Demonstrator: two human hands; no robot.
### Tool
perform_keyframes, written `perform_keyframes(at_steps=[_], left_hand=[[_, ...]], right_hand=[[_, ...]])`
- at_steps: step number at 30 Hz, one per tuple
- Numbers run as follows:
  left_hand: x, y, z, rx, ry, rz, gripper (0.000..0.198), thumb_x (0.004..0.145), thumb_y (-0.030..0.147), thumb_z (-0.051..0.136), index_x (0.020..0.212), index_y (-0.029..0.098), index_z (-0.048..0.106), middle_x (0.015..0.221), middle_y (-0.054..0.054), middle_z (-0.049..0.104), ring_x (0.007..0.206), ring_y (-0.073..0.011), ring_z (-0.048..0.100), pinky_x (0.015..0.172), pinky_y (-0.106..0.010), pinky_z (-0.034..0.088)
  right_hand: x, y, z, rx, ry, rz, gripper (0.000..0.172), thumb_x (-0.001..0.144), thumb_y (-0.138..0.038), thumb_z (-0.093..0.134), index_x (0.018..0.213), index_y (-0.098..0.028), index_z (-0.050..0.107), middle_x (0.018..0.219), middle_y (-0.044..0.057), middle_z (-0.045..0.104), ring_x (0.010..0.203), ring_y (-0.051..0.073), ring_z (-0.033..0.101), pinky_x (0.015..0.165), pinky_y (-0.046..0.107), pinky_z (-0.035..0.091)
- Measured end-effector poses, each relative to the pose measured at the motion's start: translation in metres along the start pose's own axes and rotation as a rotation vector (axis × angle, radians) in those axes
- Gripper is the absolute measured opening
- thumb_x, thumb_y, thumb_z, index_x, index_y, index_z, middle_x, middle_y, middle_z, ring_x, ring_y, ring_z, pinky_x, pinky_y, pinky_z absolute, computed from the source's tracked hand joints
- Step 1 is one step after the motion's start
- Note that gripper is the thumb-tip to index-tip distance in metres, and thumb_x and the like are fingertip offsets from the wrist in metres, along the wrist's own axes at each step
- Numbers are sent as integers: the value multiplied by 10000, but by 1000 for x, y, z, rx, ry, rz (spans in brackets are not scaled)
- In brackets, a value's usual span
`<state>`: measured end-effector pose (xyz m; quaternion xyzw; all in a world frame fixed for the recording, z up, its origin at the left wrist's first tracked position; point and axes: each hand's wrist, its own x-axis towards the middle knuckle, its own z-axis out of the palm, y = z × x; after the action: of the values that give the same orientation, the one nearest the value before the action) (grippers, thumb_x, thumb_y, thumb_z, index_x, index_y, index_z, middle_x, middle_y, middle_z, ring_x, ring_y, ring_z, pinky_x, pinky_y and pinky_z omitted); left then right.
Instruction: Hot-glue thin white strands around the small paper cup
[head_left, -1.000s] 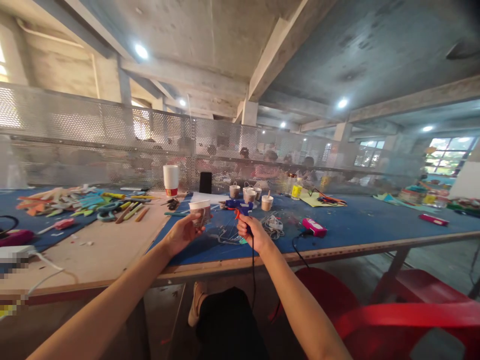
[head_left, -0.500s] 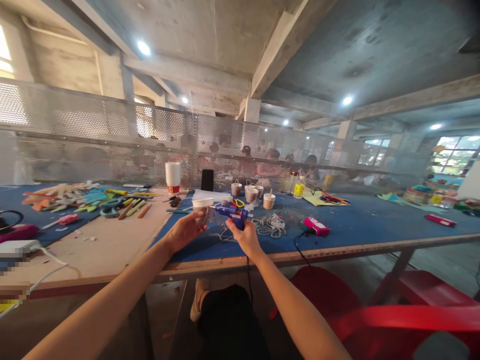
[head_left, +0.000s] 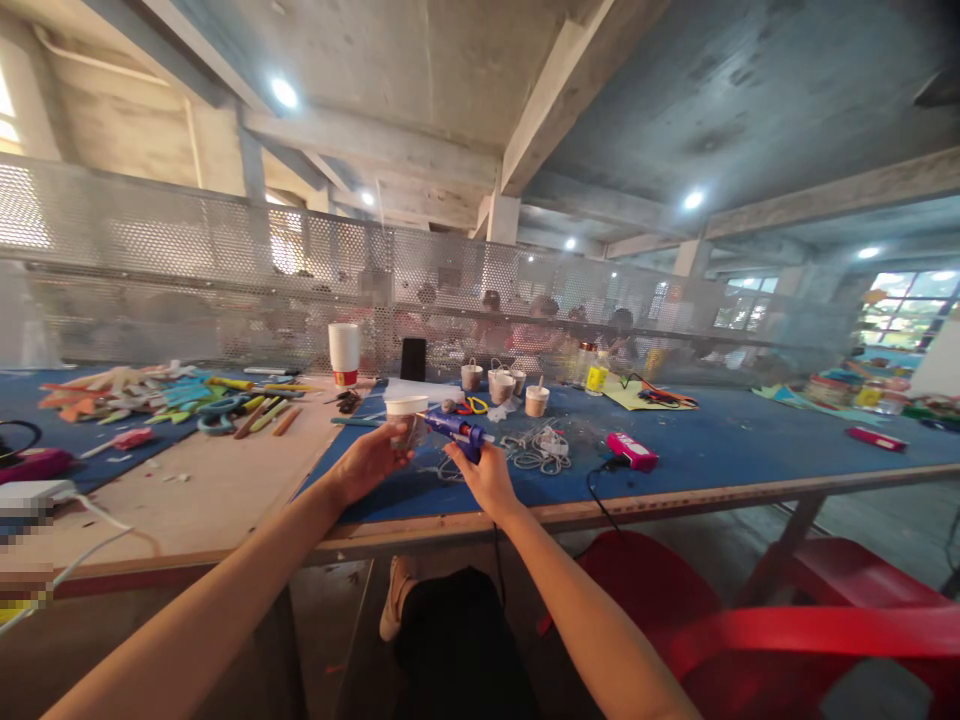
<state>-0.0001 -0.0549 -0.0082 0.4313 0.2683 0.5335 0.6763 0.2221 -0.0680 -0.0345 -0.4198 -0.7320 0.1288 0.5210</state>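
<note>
My left hand (head_left: pixel 379 455) is closed around a small paper cup (head_left: pixel 407 408) with a white rim and a brownish wrap on its side. In my right hand (head_left: pixel 487 475) is a blue hot glue gun (head_left: pixel 459 430), its nozzle pointing left at the cup's side. Whether the tip touches the cup I cannot tell. Behind the glue gun lie yellow-handled scissors (head_left: pixel 474 405). A tangle of grey cord (head_left: pixel 541 448) rests on the blue mat to the right of my right hand.
Several small wrapped cups (head_left: pixel 502 385) stand farther back. A stack of white cups (head_left: pixel 344 350), a black phone (head_left: pixel 413 360) and a yellow-labelled jar (head_left: pixel 597 375) line the back. Markers and craft sticks (head_left: pixel 112 390) are heaped at left. A pink power strip (head_left: pixel 631 451) sits right; red chairs (head_left: pixel 810 640) stand below.
The glue gun has shifted slightly left and tilted, its nozzle now lower along the cup's side. My left hand keeps the cup in nearly the same place.
</note>
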Motion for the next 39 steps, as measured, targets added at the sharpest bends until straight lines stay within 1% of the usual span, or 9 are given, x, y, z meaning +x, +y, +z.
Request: perform_keyframes(at_steps=[3, 6, 12, 16, 19, 22, 31, 39], left_hand=[[0, 0, 0, -6, 5, -1, 221, 869, 127, 615, 1073, 138, 698, 915, -93, 766, 594, -150, 687, 514, -232, 541], [0, 0, 1, -18, 42, -15, 209, 859, 108, 614, 1050, 135, 695, 888, -91, 764, 578, -148, 680, 510, -232, 536], [-2, 1, 5, -13, 71, -24, 211, 857, 105, 614, 1049, 141, 695, 858, -77, 760, 568, -147, 679, 510, -234, 539], [-1, -1, 3, -8, 46, -13, 202, 865, 116, 617, 1051, 136, 695, 868, -77, 760, 588, -152, 689, 519, -232, 543], [1, -2, 1, -11, 46, -12, 200, 866, 113, 615, 1048, 137, 694, 844, -68, 755, 585, -148, 687, 530, -230, 550], [2, -2, 0, -9, 45, -21, 216, 859, 106, 618, 1059, 141, 692, 865, -74, 758, 584, -145, 685, 526, -230, 550], [2, -2, 0, 2, 38, -10, 193, 867, 127, 618, 1043, 147, 694, 866, -62, 749, 597, -145, 683, 538, -233, 553], [-1, 0, 4, -9, 60, -18, 210, 878, 118, 601, 1060, 138, 704, 847, -69, 759, 581, -151, 682, 521, -233, 545]], right_hand=[[0, 0, 0, -33, 2, 14, 394, 925, -530, 583, 964, -176, 753, 821, 83, 765, 779, 234, 720, 726, 275, 504], [0, 1, 1, -67, 2, 10, 391, 925, -527, 584, 950, -175, 751, 805, 83, 761, 760, 230, 713, 720, 275, 502], [0, 1, 1, -82, -4, 0, 374, 932, -517, 585, 998, -182, 737, 870, 85, 769, 806, 229, 716, 739, 266, 499], [-1, 1, 0, -96, 0, 4, 382, 928, -528, 589, 999, -183, 738, 859, 84, 768, 805, 235, 719, 741, 267, 495], [-1, 1, 0, -90, -2, -15, 380, 933, -529, 582, 1033, -198, 738, 857, 71, 768, 801, 229, 720, 735, 261, 495], [-1, 2, 1, -94, 4, -21, 396, 933, -543, 575, 1061, -204, 736, 835, 65, 765, 794, 229, 715, 728, 264, 498], [-2, 3, 1, -102, 7, -19, 430, 935, -567, 558, 1050, -194, 736, 771, 62, 750, 766, 230, 712, 710, 266, 496], [-2, 1, 0, -110, 13, -5, 412, 938, -554, 566, 1065, -196, 726, 868, 81, 778, 817, 246, 735, 741, 276, 499]])
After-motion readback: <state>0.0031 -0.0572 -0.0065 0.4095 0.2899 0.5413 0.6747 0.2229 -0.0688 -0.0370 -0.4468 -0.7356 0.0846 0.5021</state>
